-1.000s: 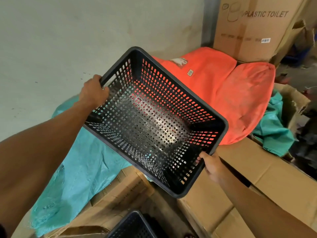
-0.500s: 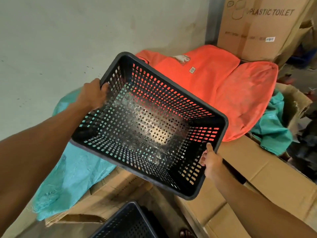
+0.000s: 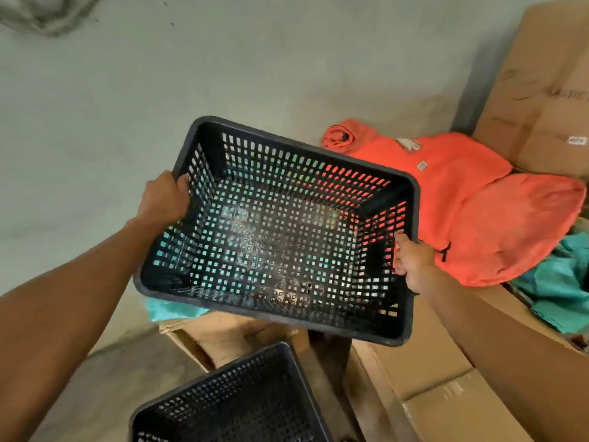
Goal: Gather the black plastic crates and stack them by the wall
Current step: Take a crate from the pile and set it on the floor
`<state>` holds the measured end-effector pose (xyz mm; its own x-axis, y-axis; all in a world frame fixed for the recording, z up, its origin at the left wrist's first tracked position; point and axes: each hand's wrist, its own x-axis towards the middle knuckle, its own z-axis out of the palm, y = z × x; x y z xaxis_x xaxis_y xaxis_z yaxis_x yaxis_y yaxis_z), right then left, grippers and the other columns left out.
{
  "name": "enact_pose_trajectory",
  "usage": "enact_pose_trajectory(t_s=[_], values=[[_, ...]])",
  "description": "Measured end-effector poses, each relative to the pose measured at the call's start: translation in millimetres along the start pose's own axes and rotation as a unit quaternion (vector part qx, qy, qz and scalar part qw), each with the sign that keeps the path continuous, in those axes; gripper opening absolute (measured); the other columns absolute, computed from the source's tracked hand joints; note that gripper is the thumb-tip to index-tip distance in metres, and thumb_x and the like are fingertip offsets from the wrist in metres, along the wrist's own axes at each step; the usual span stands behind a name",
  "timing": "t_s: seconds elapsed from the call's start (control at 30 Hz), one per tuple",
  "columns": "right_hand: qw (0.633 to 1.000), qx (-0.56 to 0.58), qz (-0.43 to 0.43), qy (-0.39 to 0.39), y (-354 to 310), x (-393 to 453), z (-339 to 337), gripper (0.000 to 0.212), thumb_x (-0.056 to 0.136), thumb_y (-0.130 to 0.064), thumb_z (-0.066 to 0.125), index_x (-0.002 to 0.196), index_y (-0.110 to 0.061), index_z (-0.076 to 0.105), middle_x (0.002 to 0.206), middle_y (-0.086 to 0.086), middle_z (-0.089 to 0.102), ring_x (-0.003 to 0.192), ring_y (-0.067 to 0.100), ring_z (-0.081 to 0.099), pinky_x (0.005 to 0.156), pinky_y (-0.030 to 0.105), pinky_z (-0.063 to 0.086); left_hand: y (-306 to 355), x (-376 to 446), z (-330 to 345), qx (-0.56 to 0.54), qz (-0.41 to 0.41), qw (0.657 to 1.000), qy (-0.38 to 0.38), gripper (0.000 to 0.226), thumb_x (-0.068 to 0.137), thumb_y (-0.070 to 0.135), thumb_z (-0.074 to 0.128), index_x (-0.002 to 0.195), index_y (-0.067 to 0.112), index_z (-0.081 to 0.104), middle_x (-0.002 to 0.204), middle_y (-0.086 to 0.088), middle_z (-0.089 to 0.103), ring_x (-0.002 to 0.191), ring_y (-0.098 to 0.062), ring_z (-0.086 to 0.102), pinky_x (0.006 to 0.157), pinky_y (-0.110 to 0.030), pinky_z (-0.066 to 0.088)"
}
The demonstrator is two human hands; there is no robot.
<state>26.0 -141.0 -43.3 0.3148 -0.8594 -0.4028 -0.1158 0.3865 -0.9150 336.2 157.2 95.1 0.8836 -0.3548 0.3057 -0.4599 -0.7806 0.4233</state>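
I hold a black perforated plastic crate (image 3: pixel 274 231) in the air, its open top tilted toward me. My left hand (image 3: pixel 164 197) grips its left short rim and my right hand (image 3: pixel 412 263) grips its right short rim. A second black crate (image 3: pixel 229 400) stands on the floor below, at the bottom edge of the view, partly cut off. The grey wall (image 3: pixel 159 74) rises just behind the held crate.
Orange sacks (image 3: pixel 471 205) lie on cardboard boxes (image 3: pixel 424 371) to the right. A teal sack (image 3: pixel 169 309) peeks out under the held crate, more teal cloth (image 3: pixel 561 291) at far right. A tall cardboard box (image 3: pixel 541 97) stands at upper right.
The crate has swung down and leftward, levelling out, and now sits over the teal sack. The floor crate below shows more fully as my view shifted.
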Motion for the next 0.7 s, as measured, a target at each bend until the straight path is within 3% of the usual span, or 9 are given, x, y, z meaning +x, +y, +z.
enact_pose_trajectory(t_s=[0.1, 0.23, 0.4, 0.53, 0.57, 0.7], values=[[0.995, -0.068, -0.026, -0.073, -8.8, -39.4, 28.0, 0.028, 0.097, -0.028, 0.049, 0.071, -0.020, 0.048, 0.062, 0.001, 0.044, 0.044, 0.012, 0.042, 0.041, 0.019, 0.034, -59.1, -37.2, -34.7, -0.005, -0.054, 0.999, 0.006, 0.053, 0.103, 0.036, 0.036, 0.121, -0.011, 0.052, 0.119, -0.038, 0.058, 0.108, -0.054, 0.055, 0.090, -0.052, 0.046], [0.988, -0.087, -0.035, -0.120, -1.1, -90.3, 68.8, 0.032, 0.099, -0.022, 0.048, 0.068, -0.015, 0.048, 0.058, 0.001, 0.036, 0.036, 0.012, 0.027, 0.031, 0.014, 0.015, -136.7, -88.0, -62.6, -0.017, -0.141, 0.990, 0.008, 0.053, 0.102, 0.036, 0.037, 0.119, -0.011, 0.055, 0.118, -0.037, 0.059, 0.107, -0.052, 0.056, 0.084, -0.048, 0.046], [0.972, -0.175, -0.039, -0.155, 38.1, -128.4, 105.4, 0.028, 0.095, -0.019, 0.052, 0.068, -0.012, 0.051, 0.057, 0.005, 0.036, 0.032, 0.011, 0.024, 0.033, 0.014, 0.015, -223.9, -167.1, -62.5, -0.041, -0.239, 0.970, -0.012, 0.050, 0.102, 0.031, 0.039, 0.112, -0.014, 0.060, 0.111, -0.038, 0.062, 0.101, -0.051, 0.060, 0.082, -0.047, 0.047], [0.960, -0.228, -0.019, -0.162, 85.3, -135.4, 132.0, 0.030, 0.091, -0.018, 0.055, 0.063, -0.012, 0.050, 0.052, 0.005, 0.037, 0.026, 0.010, 0.024, 0.037, 0.010, 0.018, -278.6, -223.4, -45.3, -0.049, -0.318, 0.946, -0.033, 0.042, 0.101, 0.030, 0.041, 0.096, -0.006, 0.060, 0.082, -0.024, 0.063, 0.063, -0.032, 0.053, 0.068, -0.037, 0.042], [0.958, -0.238, -0.012, -0.161, 98.2, -133.8, 136.2, 0.028, 0.090, -0.018, 0.057, 0.063, -0.011, 0.050, 0.050, 0.005, 0.037, 0.023, 0.010, 0.024, 0.038, 0.010, 0.019, -287.9, -234.7, -38.8, -0.045, -0.337, 0.940, -0.042, 0.041, 0.101, 0.030, 0.042, 0.096, -0.006, 0.060, 0.083, -0.022, 0.062, 0.061, -0.029, 0.050, 0.068, -0.036, 0.041], [0.948, -0.280, 0.022, -0.151, 146.2, -124.9, 140.2, 0.019, 0.090, -0.022, 0.058, 0.075, -0.013, 0.051, 0.052, 0.005, 0.038, 0.020, 0.009, 0.024, 0.035, 0.012, 0.019, -314.4, -271.6, -12.5, -0.049, -0.393, 0.915, -0.081, 0.039, 0.098, 0.028, 0.048, 0.109, -0.006, 0.064, 0.101, -0.027, 0.067, 0.086, -0.040, 0.062, 0.071, -0.038, 0.046]])
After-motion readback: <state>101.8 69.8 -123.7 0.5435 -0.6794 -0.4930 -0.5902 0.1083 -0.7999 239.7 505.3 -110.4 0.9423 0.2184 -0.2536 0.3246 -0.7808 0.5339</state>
